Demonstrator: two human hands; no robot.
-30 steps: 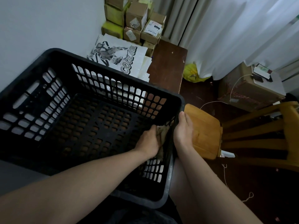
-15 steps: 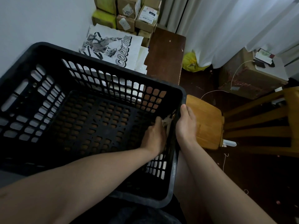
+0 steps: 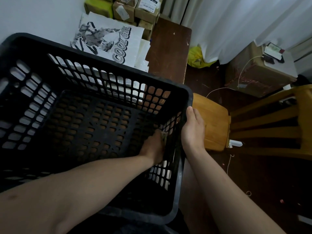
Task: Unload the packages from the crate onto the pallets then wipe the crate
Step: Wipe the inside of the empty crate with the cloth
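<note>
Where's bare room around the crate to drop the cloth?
Free: the crate floor left of the left hand; the brown tabletop strip between the white bag and the table's right edge; the stool top, right of the right hand. Crowded: the back corner, where boxes are stacked behind the bag.

Matt black plastic lattice crate point(image 3: 101, 76), scuffed dark wood table point(image 3: 170, 48), smooth glossy yellowish wooden stool point(image 3: 212, 119)

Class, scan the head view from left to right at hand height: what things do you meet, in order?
The black crate, left hand gripping a cloth, right hand on its wall, wooden stool, wooden chair.
</note>
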